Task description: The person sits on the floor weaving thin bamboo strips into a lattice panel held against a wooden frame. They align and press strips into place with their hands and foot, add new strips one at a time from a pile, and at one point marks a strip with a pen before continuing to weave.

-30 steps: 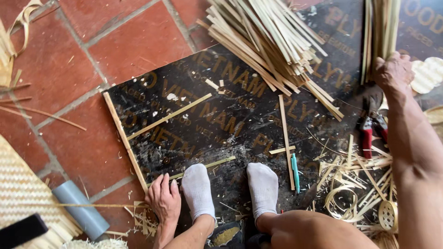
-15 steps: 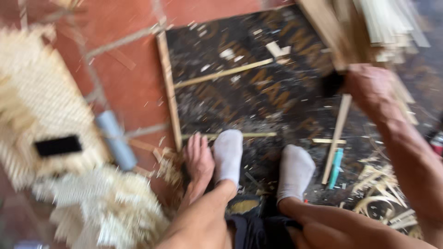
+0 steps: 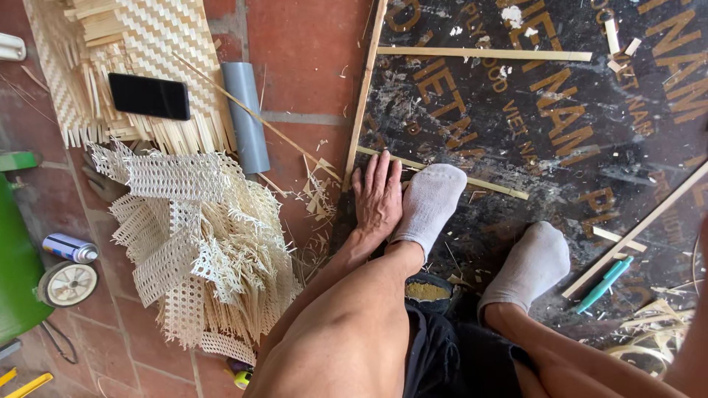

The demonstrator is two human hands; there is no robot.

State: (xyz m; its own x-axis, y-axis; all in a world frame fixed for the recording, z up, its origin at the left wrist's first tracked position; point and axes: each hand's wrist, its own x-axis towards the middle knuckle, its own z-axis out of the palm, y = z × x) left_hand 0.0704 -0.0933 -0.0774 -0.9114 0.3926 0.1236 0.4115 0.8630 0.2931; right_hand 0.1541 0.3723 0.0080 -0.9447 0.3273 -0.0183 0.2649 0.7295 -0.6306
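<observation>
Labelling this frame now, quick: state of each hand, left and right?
Left hand: open, fingers flat on the dark board beside the left sock, holding nothing.
Right hand: out of frame; only a forearm sliver at the right edge, so cannot be told.

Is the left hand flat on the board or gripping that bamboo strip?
Flat. The left hand lies palm down with its fingers spread straight over the bamboo strip on the dark board, beside the grey sock; no finger curls around it.
</observation>
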